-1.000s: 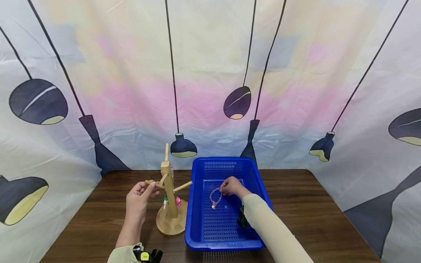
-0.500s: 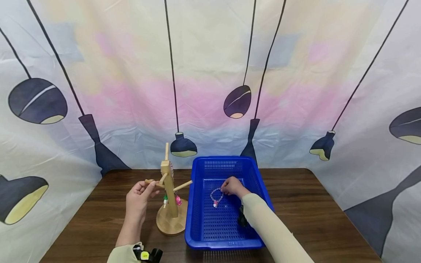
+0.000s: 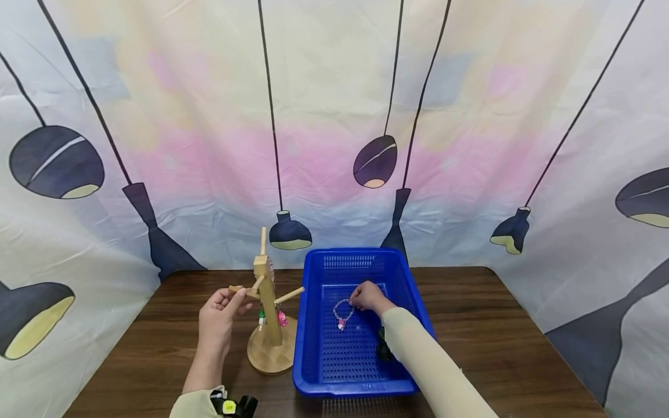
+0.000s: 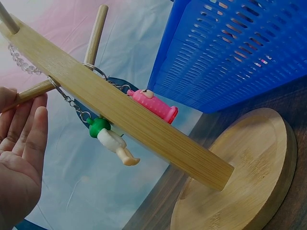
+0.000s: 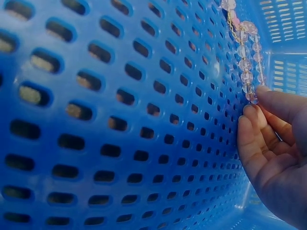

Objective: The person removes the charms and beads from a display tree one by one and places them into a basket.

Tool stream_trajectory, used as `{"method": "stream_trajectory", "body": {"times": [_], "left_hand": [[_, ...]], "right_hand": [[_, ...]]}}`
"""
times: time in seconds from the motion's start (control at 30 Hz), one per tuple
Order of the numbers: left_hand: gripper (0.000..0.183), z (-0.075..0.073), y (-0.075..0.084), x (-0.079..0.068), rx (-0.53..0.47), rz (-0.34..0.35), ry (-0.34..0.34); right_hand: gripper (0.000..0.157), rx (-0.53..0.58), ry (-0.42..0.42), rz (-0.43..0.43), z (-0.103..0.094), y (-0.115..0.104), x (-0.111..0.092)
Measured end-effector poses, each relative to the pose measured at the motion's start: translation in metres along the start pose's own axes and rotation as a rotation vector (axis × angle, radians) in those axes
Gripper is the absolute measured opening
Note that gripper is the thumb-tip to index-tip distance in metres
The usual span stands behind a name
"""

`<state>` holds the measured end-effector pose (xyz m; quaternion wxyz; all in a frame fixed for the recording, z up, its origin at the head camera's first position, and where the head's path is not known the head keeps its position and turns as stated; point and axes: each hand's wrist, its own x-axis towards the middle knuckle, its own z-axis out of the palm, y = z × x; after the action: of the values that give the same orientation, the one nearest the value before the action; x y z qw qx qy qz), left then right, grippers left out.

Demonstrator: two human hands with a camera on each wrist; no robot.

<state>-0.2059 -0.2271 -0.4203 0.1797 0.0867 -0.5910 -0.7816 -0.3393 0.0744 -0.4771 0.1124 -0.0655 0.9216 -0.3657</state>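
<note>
My right hand [image 3: 369, 296] reaches into the blue plastic basket [image 3: 360, 388] and pinches a bracelet of clear pinkish beads [image 5: 245, 64] between thumb and fingers. A small pink-and-white charm [image 3: 341, 324] dangles at the bracelet's lower end. To the left, my left hand [image 3: 218, 313] holds the end of one peg [image 4: 36, 91] of a wooden stand [image 3: 270, 310] with thumb and fingers. On the stand's pegs hang a keychain with a green-and-white figure [image 4: 111, 140] and one with a pink figure [image 4: 154, 105]. Another beaded bracelet [image 4: 23, 62] hangs higher up, partly behind the post.
The stand's round base [image 3: 272, 363] rests on a dark wooden table [image 3: 486, 325], close against the basket's left side. Another peg [image 3: 290, 295] points toward the basket's rim. A cloth backdrop [image 3: 334, 116] printed with lamps hangs behind the table.
The bracelet in my right hand shifts very slightly inside the basket, its charm swinging a little. My left hand keeps its hold on the peg; the head view drifts slightly.
</note>
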Motion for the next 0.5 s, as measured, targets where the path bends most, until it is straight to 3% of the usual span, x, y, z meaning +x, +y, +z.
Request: {"method": "stream_trajectory", "body": {"times": [0.5], "left_hand": [[0.023,0.0004,0.0001,0.0,-0.008,0.002,0.002]], "right_hand": [[0.009,-0.022,-0.005,-0.002,0.0021,0.0008,0.004]]}}
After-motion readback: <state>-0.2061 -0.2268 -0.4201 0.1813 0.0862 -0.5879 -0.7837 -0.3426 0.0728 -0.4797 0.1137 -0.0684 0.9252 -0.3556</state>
